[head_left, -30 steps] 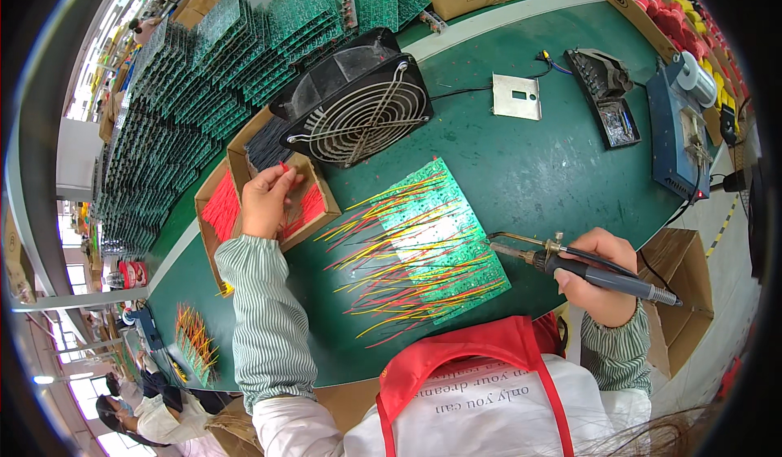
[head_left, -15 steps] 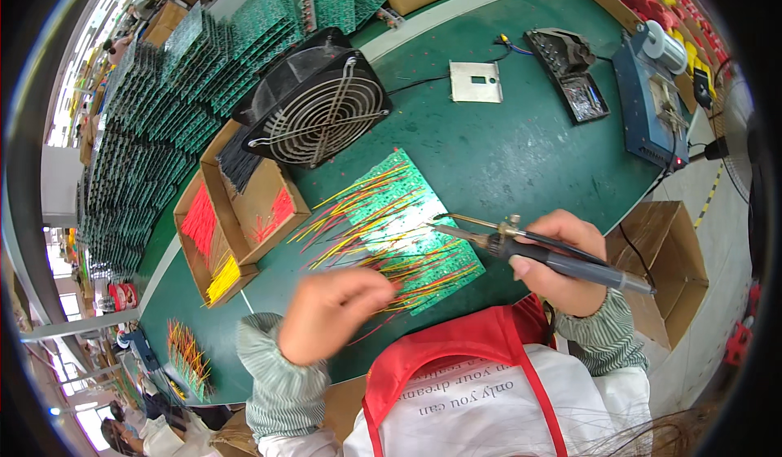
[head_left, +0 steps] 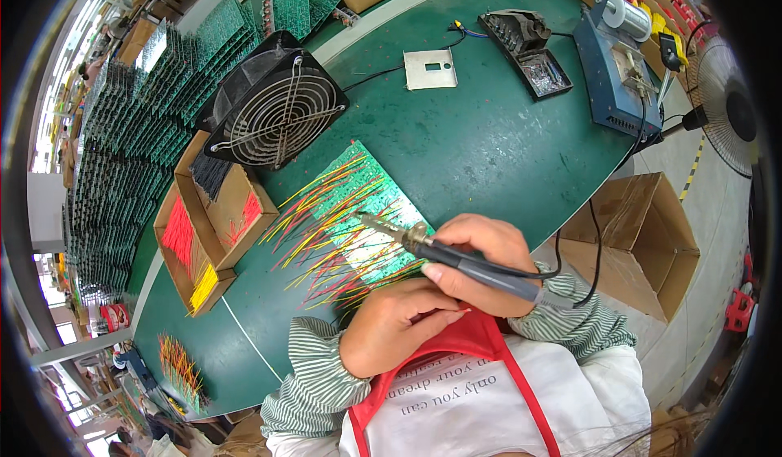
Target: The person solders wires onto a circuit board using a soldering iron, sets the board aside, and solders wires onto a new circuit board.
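Note:
My right hand [head_left: 486, 253] grips a soldering iron [head_left: 511, 284] with a grey handle. Its metal tip reaches over the middle of a green circuit board [head_left: 399, 203]; whether it touches cannot be made out. Many red and yellow wires [head_left: 314, 204] stick out from the board toward the left. My left hand [head_left: 399, 327] is at the board's near edge, by the red apron, just left of the right hand. Thumb and fingers there are pressed together, and what they may hold does not show.
Left of the board, a cardboard tray [head_left: 236, 253] holds red, yellow and black wires. Behind it stands a black fan [head_left: 281, 111], with stacked circuit boards [head_left: 122, 164] farther left. A blue machine with a solder spool [head_left: 627, 15] stands far right. An open carton [head_left: 643, 245] sits beside the table.
My left hand has moved right and nearer my body, close to the right hand. The soldering iron's tip has shifted left over the board. The whole view has shifted too.

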